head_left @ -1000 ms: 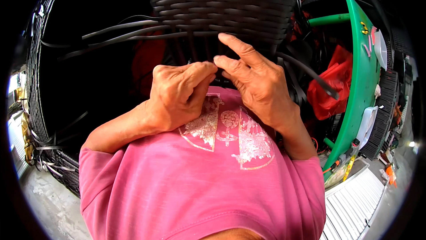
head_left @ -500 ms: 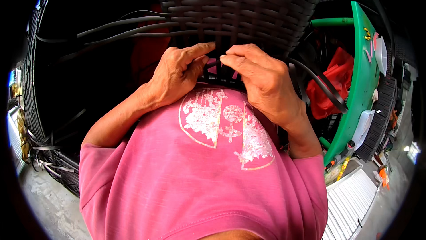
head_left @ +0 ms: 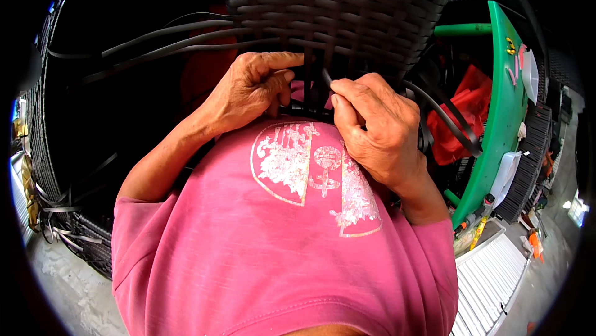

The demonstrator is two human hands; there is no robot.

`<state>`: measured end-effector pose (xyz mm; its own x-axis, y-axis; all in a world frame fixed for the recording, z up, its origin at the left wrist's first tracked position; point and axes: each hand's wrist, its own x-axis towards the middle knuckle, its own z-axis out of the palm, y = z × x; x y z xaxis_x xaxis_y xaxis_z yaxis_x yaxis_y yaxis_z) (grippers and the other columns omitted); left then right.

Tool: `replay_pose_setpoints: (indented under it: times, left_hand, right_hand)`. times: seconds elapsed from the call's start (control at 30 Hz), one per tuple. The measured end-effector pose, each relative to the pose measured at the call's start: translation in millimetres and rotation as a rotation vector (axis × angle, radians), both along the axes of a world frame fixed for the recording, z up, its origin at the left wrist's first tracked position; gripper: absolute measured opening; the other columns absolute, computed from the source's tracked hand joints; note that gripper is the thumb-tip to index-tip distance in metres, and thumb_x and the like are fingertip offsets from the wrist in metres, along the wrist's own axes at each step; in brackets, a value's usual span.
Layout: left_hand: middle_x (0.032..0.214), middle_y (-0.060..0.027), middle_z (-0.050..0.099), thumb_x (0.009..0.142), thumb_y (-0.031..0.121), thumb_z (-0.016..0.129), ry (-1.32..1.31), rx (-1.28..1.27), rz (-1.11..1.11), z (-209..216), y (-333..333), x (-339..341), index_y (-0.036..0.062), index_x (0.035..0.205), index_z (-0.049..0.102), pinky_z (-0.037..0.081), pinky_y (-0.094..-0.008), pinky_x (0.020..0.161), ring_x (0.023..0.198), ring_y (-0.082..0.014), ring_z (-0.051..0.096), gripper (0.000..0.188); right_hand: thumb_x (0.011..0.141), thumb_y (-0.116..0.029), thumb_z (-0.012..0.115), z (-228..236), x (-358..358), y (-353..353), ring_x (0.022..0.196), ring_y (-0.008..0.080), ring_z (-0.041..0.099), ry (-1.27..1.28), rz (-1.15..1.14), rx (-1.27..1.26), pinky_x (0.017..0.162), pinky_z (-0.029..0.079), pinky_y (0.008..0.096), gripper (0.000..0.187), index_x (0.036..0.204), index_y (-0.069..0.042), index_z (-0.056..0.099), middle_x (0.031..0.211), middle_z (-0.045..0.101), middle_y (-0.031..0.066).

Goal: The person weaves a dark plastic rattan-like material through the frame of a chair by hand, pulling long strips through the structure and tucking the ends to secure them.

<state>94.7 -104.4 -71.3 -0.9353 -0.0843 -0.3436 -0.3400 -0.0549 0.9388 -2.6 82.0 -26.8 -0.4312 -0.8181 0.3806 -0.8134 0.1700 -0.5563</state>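
A dark woven panel (head_left: 338, 4) of flat plastic strips stands in front of me, with unwoven uprights hanging at its lower edge. My right hand (head_left: 379, 125) pinches the end of a dark strip (head_left: 327, 77) between thumb and forefinger, just below the weave. To its left, my left hand (head_left: 251, 90) has its forefinger stretched toward the uprights. Its thumb is apart below that finger and the other fingers are curled; I see nothing held in it. Long loose strips (head_left: 167, 30) trail leftward from the panel above this hand. Deep shadow hides the strip ends behind the fingers.
On the right, a green plastic board (head_left: 496, 118) stands beside a red plastic bag (head_left: 462, 112) and a black bristled brush (head_left: 528, 165). More loose strips (head_left: 444, 115) curve past the bag. A black woven rim (head_left: 46, 137) curves along the left.
My right hand has shifted right and slightly down, away from the left hand, and now pinches a strip end. My left forefinger has stretched a little further out.
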Motion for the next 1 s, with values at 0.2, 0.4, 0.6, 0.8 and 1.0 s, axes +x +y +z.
replay_pose_setpoints:
  times: [0.2, 0.4, 0.6, 0.8, 1.0]
  left_hand:
    - [0.067, -0.0032, 0.061, 0.096, 0.005, 0.054, 0.024, 0.004, 0.048, -2, 9, -4, -0.0029, 0.121, 0.061, 0.047, -0.0213, 0.051, 0.054, -0.0061, 0.054, 0.027]
    - [0.065, -0.0052, 0.062, 0.092, 0.008, 0.065, 0.082, 0.153, 0.190, -13, 9, 2, -0.0016, 0.103, 0.066, 0.043, -0.0197, 0.045, 0.048, -0.0072, 0.054, 0.015]
    - [0.065, -0.0045, 0.063, 0.076, -0.003, 0.064, 0.199, -0.332, 0.296, 4, 1, 15, -0.0018, 0.083, 0.066, 0.045, -0.0221, 0.046, 0.053, -0.0073, 0.057, 0.008]
    - [0.067, 0.0021, 0.068, 0.081, 0.016, 0.070, 0.510, -1.933, 0.814, 38, -173, 28, 0.0129, 0.081, 0.071, 0.048, -0.0216, 0.048, 0.052, -0.0114, 0.063, 0.004]
    - [0.078, 0.0005, 0.074, 0.080, 0.026, 0.071, 0.370, -1.914, 1.011, 42, -256, 49, 0.0110, 0.084, 0.077, 0.054, -0.0270, 0.061, 0.060, -0.0136, 0.068, 0.017]
  right_hand:
    - [0.073, 0.008, 0.068, -10, -3, -8, 0.059, 0.0218, 0.061, 0.065, -0.011, 0.065, 0.050, 0.048, 0.0309, 0.020, 0.092, 0.002, 0.064, 0.075, 0.057, 0.0092]
    - [0.073, 0.006, 0.064, -17, -2, -12, 0.068, 0.0224, 0.064, 0.057, -0.002, 0.064, 0.054, 0.051, 0.0311, 0.019, 0.092, 0.000, 0.064, 0.078, 0.055, 0.0075]
    - [0.072, 0.007, 0.069, -25, 1, -17, 0.067, 0.0221, 0.064, 0.097, 0.009, -0.088, 0.055, 0.052, 0.0302, 0.023, 0.094, 0.001, 0.065, 0.083, 0.059, 0.0089]
    - [0.068, 0.008, 0.076, -2, 11, 4, 0.065, 0.0230, 0.066, -0.011, 0.062, -0.031, 0.053, 0.053, 0.0292, 0.026, 0.092, 0.002, 0.066, 0.082, 0.064, 0.0118]
    - [0.072, 0.002, 0.075, 27, 10, 43, 0.060, 0.0200, 0.064, -0.162, -0.060, -0.060, 0.050, 0.050, 0.0269, 0.018, 0.089, 0.001, 0.069, 0.075, 0.067, 0.0129]
